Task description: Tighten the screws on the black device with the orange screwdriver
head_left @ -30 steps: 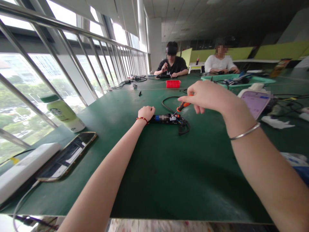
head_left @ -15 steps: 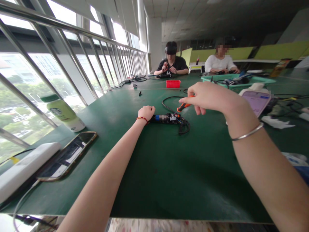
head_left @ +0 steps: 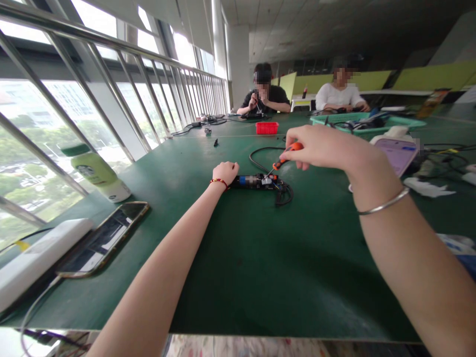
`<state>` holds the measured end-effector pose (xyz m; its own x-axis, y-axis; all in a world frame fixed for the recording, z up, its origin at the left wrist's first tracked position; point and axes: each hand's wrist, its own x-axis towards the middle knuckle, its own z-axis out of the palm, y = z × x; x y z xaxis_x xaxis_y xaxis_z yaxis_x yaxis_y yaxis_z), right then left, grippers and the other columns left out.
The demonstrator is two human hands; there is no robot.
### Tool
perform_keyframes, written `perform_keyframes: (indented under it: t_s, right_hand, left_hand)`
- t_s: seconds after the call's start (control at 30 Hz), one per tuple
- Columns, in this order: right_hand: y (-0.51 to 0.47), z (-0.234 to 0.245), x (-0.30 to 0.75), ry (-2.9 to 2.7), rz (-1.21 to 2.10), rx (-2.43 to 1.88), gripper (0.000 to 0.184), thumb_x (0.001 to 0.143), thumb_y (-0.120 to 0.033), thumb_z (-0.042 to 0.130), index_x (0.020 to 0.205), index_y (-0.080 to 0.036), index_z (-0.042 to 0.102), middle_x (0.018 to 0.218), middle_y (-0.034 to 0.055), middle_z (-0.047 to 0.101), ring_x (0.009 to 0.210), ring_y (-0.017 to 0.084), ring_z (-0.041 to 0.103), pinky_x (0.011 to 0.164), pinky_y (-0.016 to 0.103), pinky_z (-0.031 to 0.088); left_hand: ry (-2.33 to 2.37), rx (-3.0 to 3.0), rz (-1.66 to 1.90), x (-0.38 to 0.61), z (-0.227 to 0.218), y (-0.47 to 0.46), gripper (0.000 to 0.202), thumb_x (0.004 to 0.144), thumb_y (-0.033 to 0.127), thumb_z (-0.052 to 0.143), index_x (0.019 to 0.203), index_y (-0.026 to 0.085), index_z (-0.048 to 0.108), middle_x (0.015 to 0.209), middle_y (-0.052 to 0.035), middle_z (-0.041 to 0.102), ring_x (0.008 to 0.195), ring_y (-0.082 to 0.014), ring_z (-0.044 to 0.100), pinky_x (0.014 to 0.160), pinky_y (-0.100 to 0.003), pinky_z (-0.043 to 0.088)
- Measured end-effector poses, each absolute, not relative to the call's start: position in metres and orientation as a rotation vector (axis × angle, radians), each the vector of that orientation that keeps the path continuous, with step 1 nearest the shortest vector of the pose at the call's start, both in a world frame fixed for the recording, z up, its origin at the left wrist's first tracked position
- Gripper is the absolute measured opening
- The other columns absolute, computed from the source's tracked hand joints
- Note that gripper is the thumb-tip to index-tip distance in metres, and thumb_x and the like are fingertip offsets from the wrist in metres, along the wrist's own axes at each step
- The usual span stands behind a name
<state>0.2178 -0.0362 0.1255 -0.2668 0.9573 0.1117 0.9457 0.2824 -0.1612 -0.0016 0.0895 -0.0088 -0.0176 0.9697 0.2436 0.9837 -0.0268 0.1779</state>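
Note:
A small black electronic assembly (head_left: 260,181) with a blue part and a coiled black cable (head_left: 283,194) lies on the green table (head_left: 260,258). My left hand (head_left: 225,172) is closed on its left end and holds it down. My right hand (head_left: 319,147) is closed on an orange-handled screwdriver (head_left: 284,158), pinching the handle near its top. The screwdriver tilts down to the left, with its tip on the assembly.
A phone (head_left: 104,239), a white power bank (head_left: 35,260) and a green-capped bottle (head_left: 97,172) lie at the left. A lit phone (head_left: 396,154), a green basket (head_left: 366,123), cables and a red tray (head_left: 267,128) are further back. Two people sit at the table's far end.
My right hand has shifted slightly on the screwdriver handle, whose orange top now shows between my fingers. My left hand and the assembly have stayed put.

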Motion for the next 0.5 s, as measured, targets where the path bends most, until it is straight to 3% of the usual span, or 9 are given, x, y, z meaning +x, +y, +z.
perform_keyframes:
  t_s: [0.1, 0.17, 0.23, 0.37, 0.5]
  right_hand:
    - [-0.0325, 0.1258, 0.2192, -2.365, 0.012, -1.698, 0.018, 0.079, -0.030, 0.060, 0.094, -0.021, 0.062, 0.082, 0.0050, 0.071, 0.071, 0.021, 0.066, 0.059, 0.031, 0.042]
    - [-0.0315, 0.1260, 0.2192, -2.367, -0.013, -1.681, 0.018, 0.078, -0.028, 0.061, 0.095, -0.022, 0.063, 0.086, 0.0056, 0.071, 0.073, 0.022, 0.066, 0.059, 0.031, 0.042]
    - [-0.0324, 0.1261, 0.2184, -2.369, 0.046, -1.698, 0.019, 0.081, -0.037, 0.059, 0.090, -0.021, 0.064, 0.077, 0.0056, 0.070, 0.068, 0.021, 0.066, 0.060, 0.032, 0.043]
    - [-0.0363, 0.1257, 0.2165, -2.400, 0.145, -1.812, 0.040, 0.085, -0.055, 0.047, 0.075, -0.019, 0.062, 0.052, 0.0044, 0.063, 0.053, 0.020, 0.062, 0.059, 0.034, 0.044]
    - [-0.0334, 0.1245, 0.2184, -2.371, 0.079, -1.816, 0.032, 0.085, -0.048, 0.050, 0.083, -0.018, 0.062, 0.059, 0.0043, 0.066, 0.055, 0.019, 0.062, 0.059, 0.033, 0.043]
  left_hand:
    - [-2.153, -2.172, -0.473, -0.0019, -0.0094, 0.0898, 0.050, 0.092, 0.039, 0.028, 0.093, 0.017, 0.072, 0.091, -0.0123, 0.071, 0.090, -0.0254, 0.066, 0.079, -0.032, 0.049]
    - [-2.150, -2.175, -0.476, -0.0020, -0.0098, 0.0900, 0.050, 0.092, 0.039, 0.028, 0.092, 0.017, 0.072, 0.091, -0.0123, 0.071, 0.090, -0.0254, 0.066, 0.079, -0.032, 0.049]
    - [-2.150, -2.178, -0.477, -0.0022, -0.0102, 0.0903, 0.050, 0.092, 0.039, 0.028, 0.091, 0.017, 0.073, 0.091, -0.0124, 0.071, 0.089, -0.0251, 0.066, 0.079, -0.032, 0.049]
    - [-2.145, -2.185, -0.482, -0.0027, -0.0107, 0.0914, 0.052, 0.093, 0.039, 0.026, 0.091, 0.017, 0.073, 0.091, -0.0126, 0.071, 0.089, -0.0250, 0.066, 0.079, -0.032, 0.050]
    - [-2.146, -2.185, -0.483, -0.0025, -0.0102, 0.0910, 0.051, 0.093, 0.039, 0.027, 0.091, 0.016, 0.073, 0.091, -0.0127, 0.071, 0.089, -0.0251, 0.066, 0.079, -0.033, 0.050]
